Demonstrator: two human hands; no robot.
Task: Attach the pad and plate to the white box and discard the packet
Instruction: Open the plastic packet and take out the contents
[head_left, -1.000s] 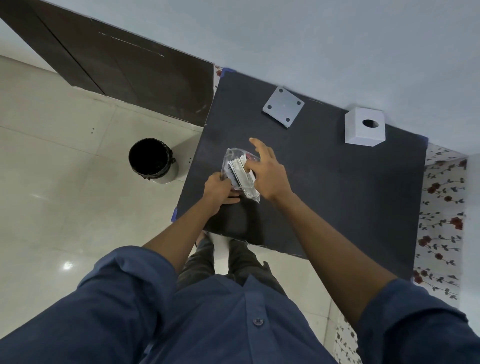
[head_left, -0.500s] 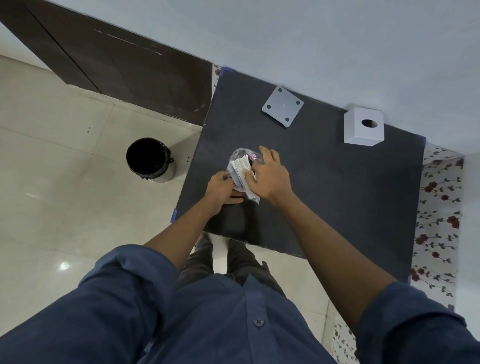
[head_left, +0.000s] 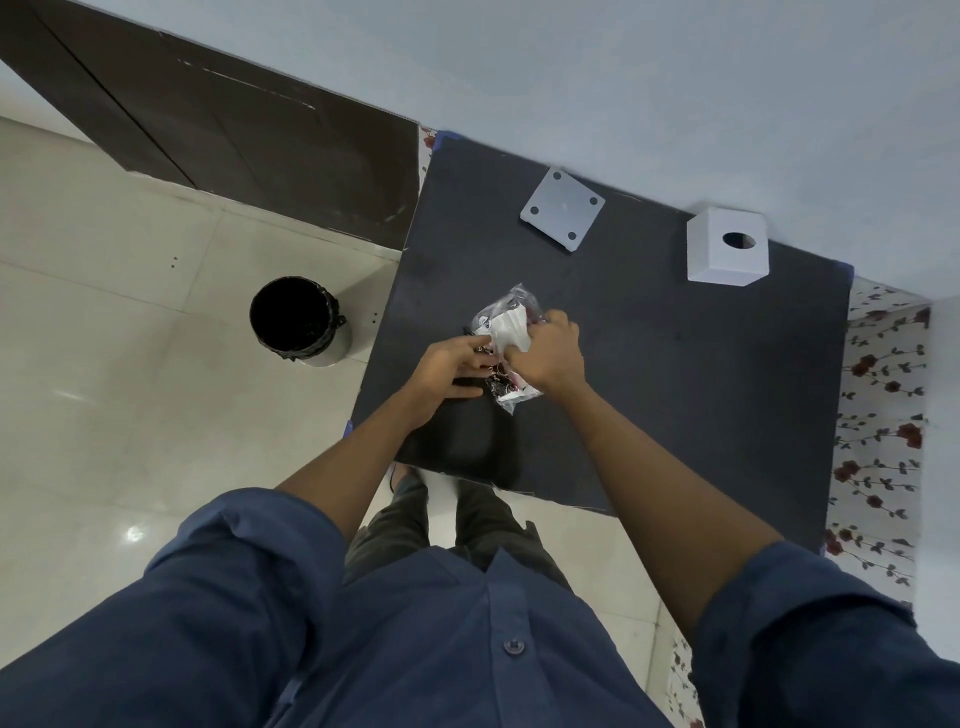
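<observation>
The fingers (head_left: 553, 319) of the right hand (head_left: 548, 353) are clenched on the white pad (head_left: 506, 328) poking out of the packet (head_left: 511, 312), while the left hand (head_left: 449, 366) pinches the packet's lower end just above the desk (head_left: 675, 389). The packet looks like thin, crinkly clear film: light, limp and slippery, so it is best held by a bunched end while the contents are drawn out. The pad seems soft and bendable, safest gripped by an edge. Half a second ago the right hand lay flatter over the packet; now it has curled into a fist and more white shows. The plate (head_left: 562, 208) and the white box (head_left: 726, 253) lie at the far edge, well apart from the hands, unmoved. A black bin (head_left: 291, 317) stands on the floor at the left.
</observation>
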